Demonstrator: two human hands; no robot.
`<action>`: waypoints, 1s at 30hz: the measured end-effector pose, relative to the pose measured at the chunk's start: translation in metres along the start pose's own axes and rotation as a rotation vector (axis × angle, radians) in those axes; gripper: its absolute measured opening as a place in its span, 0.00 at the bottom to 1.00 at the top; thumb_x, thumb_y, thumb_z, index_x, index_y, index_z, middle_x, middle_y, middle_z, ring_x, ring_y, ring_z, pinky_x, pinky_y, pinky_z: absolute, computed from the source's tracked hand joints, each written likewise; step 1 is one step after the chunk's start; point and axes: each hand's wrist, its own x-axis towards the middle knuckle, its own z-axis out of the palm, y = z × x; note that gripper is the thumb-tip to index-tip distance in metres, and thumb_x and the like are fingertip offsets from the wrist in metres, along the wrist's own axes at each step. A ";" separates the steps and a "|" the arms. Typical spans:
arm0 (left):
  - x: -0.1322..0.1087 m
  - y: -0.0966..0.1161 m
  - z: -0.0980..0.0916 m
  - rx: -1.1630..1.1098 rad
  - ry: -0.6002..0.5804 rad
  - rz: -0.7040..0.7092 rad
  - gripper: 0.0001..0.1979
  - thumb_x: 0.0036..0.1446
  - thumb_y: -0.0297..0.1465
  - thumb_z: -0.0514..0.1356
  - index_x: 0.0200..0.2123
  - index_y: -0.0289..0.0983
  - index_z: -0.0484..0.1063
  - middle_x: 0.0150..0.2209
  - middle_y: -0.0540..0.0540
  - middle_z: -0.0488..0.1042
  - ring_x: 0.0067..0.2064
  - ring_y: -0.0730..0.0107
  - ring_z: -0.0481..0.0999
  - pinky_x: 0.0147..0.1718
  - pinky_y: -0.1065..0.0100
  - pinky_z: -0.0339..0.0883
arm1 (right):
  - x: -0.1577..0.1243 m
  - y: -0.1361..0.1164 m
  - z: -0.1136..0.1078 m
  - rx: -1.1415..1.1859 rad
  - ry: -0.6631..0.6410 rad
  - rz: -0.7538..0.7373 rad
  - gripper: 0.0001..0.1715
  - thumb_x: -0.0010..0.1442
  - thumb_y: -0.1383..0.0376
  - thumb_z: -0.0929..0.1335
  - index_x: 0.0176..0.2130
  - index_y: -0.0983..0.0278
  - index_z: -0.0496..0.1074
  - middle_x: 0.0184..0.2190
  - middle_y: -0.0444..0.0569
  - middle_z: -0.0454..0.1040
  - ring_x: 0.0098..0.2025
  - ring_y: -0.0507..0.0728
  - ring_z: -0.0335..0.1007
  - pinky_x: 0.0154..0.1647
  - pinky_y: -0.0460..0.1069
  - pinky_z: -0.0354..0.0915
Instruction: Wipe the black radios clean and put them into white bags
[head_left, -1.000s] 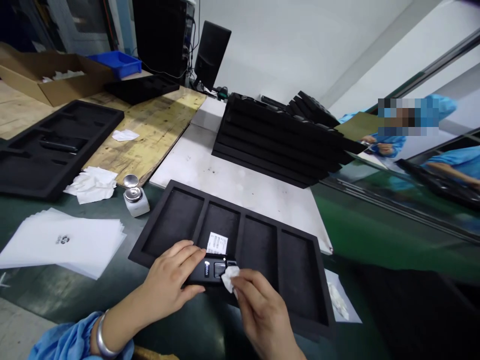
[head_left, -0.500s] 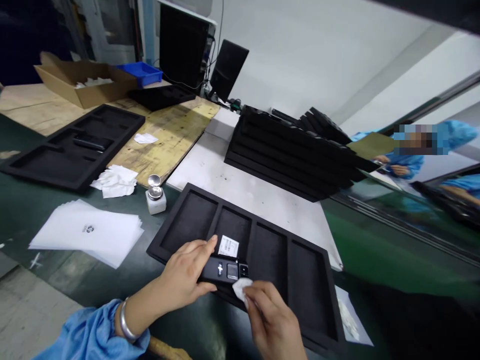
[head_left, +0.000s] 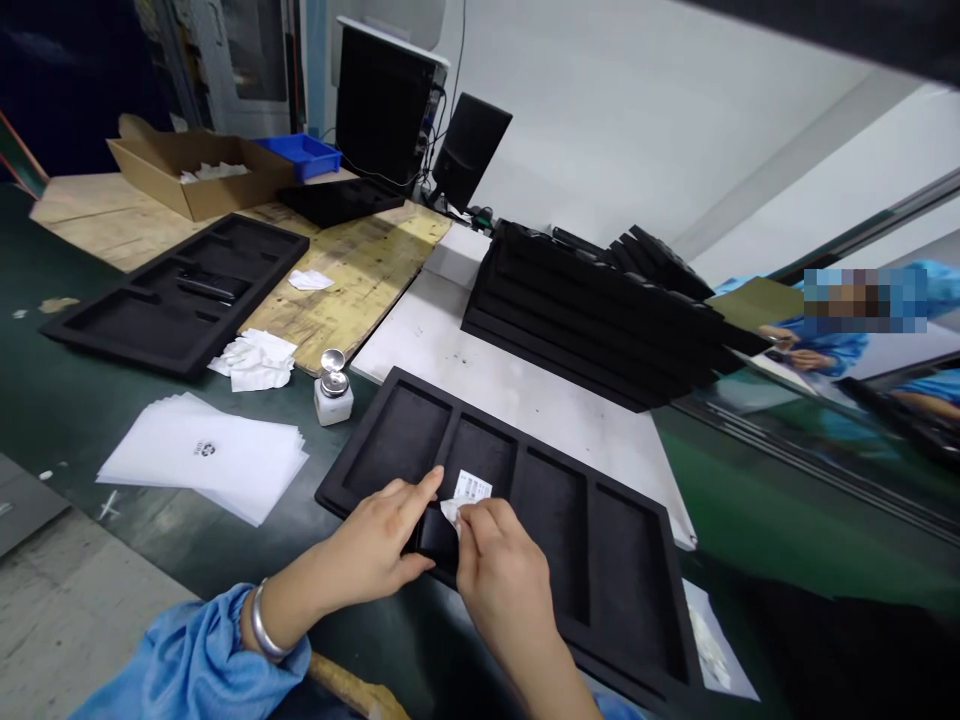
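A small black device (head_left: 436, 537) lies over the near side of a black foam tray (head_left: 517, 452) with several compartments. My left hand (head_left: 379, 540) grips the device at its left end, thumb and fingers on opposite sides. Between the fingertips of my right hand (head_left: 504, 560) is a pinched white wipe (head_left: 451, 510), touching the device's upper edge. That hand hides the device's right part. A white label (head_left: 472, 487) with printed codes shows just behind the device.
Left of the tray stand a dispenser bottle (head_left: 333, 390) with its lid raised, crumpled wipes (head_left: 256, 360) and a stack of white bags (head_left: 202, 450). Another foam tray (head_left: 150, 320) holds a black device. Stacked black trays (head_left: 585, 320) stand behind. A co-worker (head_left: 817, 350) sits at right.
My right hand has moved up and left with the wipe, from the device's lower right corner to its upper edge. My left hand keeps its hold; the view has shifted slightly.
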 end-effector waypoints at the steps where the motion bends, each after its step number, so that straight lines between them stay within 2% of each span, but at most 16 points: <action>1: 0.000 0.000 0.000 -0.001 -0.003 0.000 0.54 0.52 0.24 0.66 0.70 0.43 0.31 0.57 0.38 0.67 0.56 0.54 0.67 0.55 0.50 0.67 | -0.006 -0.001 0.001 0.013 -0.002 -0.005 0.14 0.66 0.69 0.59 0.35 0.63 0.71 0.31 0.49 0.71 0.29 0.55 0.70 0.29 0.47 0.66; 4: -0.001 -0.005 0.003 -0.005 -0.008 0.012 0.54 0.52 0.24 0.66 0.70 0.43 0.32 0.58 0.38 0.67 0.56 0.52 0.67 0.55 0.49 0.67 | -0.017 -0.002 -0.001 0.113 0.019 -0.012 0.11 0.66 0.69 0.60 0.37 0.63 0.70 0.34 0.49 0.72 0.31 0.54 0.71 0.33 0.47 0.67; 9: -0.002 -0.011 0.009 0.035 0.012 0.022 0.52 0.54 0.25 0.64 0.70 0.46 0.32 0.60 0.38 0.64 0.59 0.50 0.66 0.55 0.47 0.66 | 0.004 -0.002 -0.003 0.194 -0.060 -0.007 0.12 0.65 0.71 0.60 0.34 0.63 0.69 0.31 0.48 0.70 0.30 0.53 0.69 0.33 0.47 0.67; 13: 0.000 -0.011 0.008 0.013 0.026 0.030 0.53 0.53 0.23 0.63 0.70 0.45 0.31 0.57 0.39 0.68 0.56 0.54 0.70 0.54 0.50 0.68 | 0.003 -0.002 -0.004 0.237 -0.073 0.016 0.13 0.65 0.71 0.59 0.34 0.63 0.70 0.31 0.47 0.69 0.30 0.53 0.68 0.32 0.46 0.66; 16: 0.000 -0.014 0.008 0.046 0.054 0.072 0.49 0.54 0.24 0.62 0.70 0.45 0.36 0.59 0.39 0.67 0.57 0.55 0.70 0.55 0.52 0.68 | 0.005 -0.005 -0.003 0.204 -0.091 0.081 0.13 0.64 0.72 0.59 0.33 0.63 0.70 0.32 0.49 0.69 0.31 0.54 0.68 0.34 0.47 0.66; 20: 0.002 -0.026 0.011 0.120 0.109 0.123 0.41 0.59 0.29 0.58 0.70 0.43 0.40 0.58 0.40 0.69 0.57 0.56 0.72 0.54 0.57 0.69 | 0.011 -0.015 -0.006 0.097 -0.182 0.106 0.10 0.59 0.73 0.61 0.33 0.63 0.70 0.32 0.51 0.69 0.34 0.56 0.68 0.37 0.49 0.66; 23: 0.007 -0.035 0.012 0.175 0.136 0.182 0.37 0.62 0.34 0.56 0.70 0.42 0.43 0.55 0.42 0.73 0.53 0.59 0.76 0.50 0.61 0.72 | -0.007 -0.015 -0.016 0.174 -0.212 0.073 0.08 0.56 0.72 0.62 0.32 0.62 0.69 0.31 0.48 0.69 0.31 0.54 0.67 0.32 0.47 0.64; 25: 0.009 -0.038 0.012 0.209 0.170 0.210 0.36 0.63 0.39 0.56 0.70 0.42 0.44 0.54 0.42 0.74 0.51 0.59 0.77 0.48 0.62 0.73 | -0.035 0.003 -0.031 0.264 -0.126 0.092 0.09 0.59 0.70 0.61 0.33 0.61 0.70 0.31 0.47 0.70 0.31 0.53 0.68 0.32 0.46 0.64; 27: 0.009 -0.038 0.011 0.229 0.191 0.219 0.36 0.63 0.44 0.55 0.69 0.42 0.46 0.53 0.41 0.75 0.50 0.58 0.78 0.47 0.62 0.74 | -0.073 0.040 -0.051 0.241 0.082 0.246 0.11 0.63 0.66 0.60 0.36 0.61 0.71 0.34 0.49 0.71 0.35 0.54 0.70 0.36 0.47 0.66; 29: 0.009 -0.038 0.010 0.240 0.188 0.217 0.36 0.63 0.46 0.55 0.69 0.42 0.47 0.53 0.42 0.75 0.49 0.58 0.79 0.46 0.62 0.74 | -0.116 0.088 -0.073 0.005 0.345 0.584 0.16 0.64 0.57 0.60 0.37 0.62 0.72 0.36 0.52 0.73 0.39 0.57 0.71 0.40 0.50 0.67; 30: 0.009 -0.038 0.010 0.245 0.183 0.213 0.36 0.63 0.47 0.55 0.69 0.42 0.48 0.53 0.42 0.75 0.49 0.58 0.79 0.46 0.62 0.74 | -0.137 0.113 -0.082 -0.137 0.416 0.758 0.21 0.63 0.52 0.59 0.36 0.62 0.73 0.37 0.54 0.73 0.39 0.59 0.71 0.42 0.52 0.67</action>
